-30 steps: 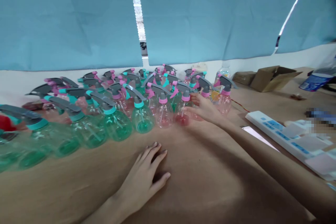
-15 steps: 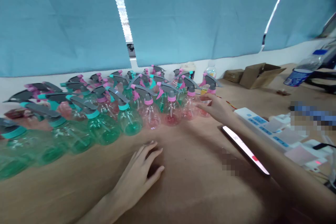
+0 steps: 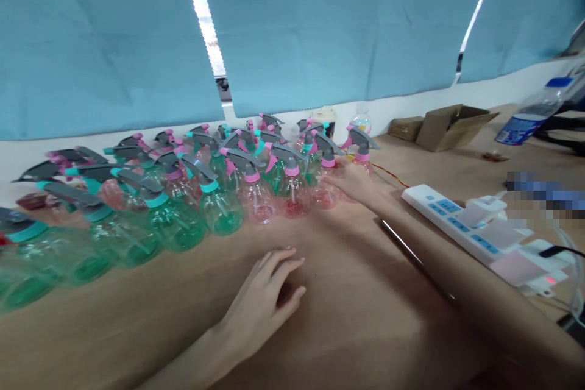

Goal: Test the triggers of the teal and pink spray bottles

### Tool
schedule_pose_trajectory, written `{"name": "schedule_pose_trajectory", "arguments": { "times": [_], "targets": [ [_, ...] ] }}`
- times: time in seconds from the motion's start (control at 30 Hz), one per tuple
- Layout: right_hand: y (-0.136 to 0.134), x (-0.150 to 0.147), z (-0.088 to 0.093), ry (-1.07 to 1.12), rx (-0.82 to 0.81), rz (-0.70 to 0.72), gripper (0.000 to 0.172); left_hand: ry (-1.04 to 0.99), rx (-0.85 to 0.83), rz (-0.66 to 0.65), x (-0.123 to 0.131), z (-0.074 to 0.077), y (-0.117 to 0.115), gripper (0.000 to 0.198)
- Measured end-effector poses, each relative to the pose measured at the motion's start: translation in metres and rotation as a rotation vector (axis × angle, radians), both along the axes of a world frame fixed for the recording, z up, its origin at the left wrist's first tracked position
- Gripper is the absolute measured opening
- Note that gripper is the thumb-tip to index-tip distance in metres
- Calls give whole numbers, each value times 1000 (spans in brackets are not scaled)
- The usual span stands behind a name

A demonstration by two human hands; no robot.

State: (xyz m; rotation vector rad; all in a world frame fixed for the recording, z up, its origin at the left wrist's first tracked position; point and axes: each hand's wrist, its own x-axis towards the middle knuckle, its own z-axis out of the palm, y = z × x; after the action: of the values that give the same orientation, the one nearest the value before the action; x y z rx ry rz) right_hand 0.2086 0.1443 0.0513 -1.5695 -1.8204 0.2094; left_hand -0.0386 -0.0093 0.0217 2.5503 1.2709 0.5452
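Rows of squat clear spray bottles with grey trigger heads stand upright on the brown table; some are green with teal collars, like this green spray bottle [image 3: 222, 214], others pink, like this pink spray bottle [image 3: 295, 198]. My right hand [image 3: 354, 183] reaches to the right end of the front row. Its extended thumb lies across the front of a pink spray bottle [image 3: 325, 198], while another pink spray bottle [image 3: 361, 158] stands just behind the hand. Some of its fingers are hidden or blurred. Palm down, my left hand [image 3: 262, 298] hovers over or rests on the table, fingers spread, holding nothing.
A phone [image 3: 414, 256] lies beneath my right forearm. To the right is a white power strip [image 3: 450, 219] with plugs and cables. Farther back are an open cardboard box [image 3: 445, 131], a water bottle [image 3: 521, 125] and a clear bottle [image 3: 361, 119]. A blue curtain [image 3: 292, 30] hangs behind.
My right hand has shifted left and farther in, toward the neighbouring pink bottle. My left hand has slid slightly right. The phone now shows mostly its edge beneath the forearm.
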Motion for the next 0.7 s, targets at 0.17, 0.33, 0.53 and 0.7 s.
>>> {"name": "schedule_pose_trajectory", "arguments": {
  "times": [0.17, 0.33, 0.53, 0.7],
  "targets": [
    [-26, 8, 6, -46, -9, 3, 33, -52, -70, 2, 5, 0, -1, 29],
    [-67, 11, 10, -64, 6, 67, 40, -124, -131, 65, 9, 1, -3, 34],
    [-117, -9, 9, 22, -19, 259, 46, -200, -178, 129, 8, -2, -6, 59],
    [-143, -41, 9, 90, -25, 330, 39, -296, -249, 139, -1, -4, -14, 81]
  ]
}}
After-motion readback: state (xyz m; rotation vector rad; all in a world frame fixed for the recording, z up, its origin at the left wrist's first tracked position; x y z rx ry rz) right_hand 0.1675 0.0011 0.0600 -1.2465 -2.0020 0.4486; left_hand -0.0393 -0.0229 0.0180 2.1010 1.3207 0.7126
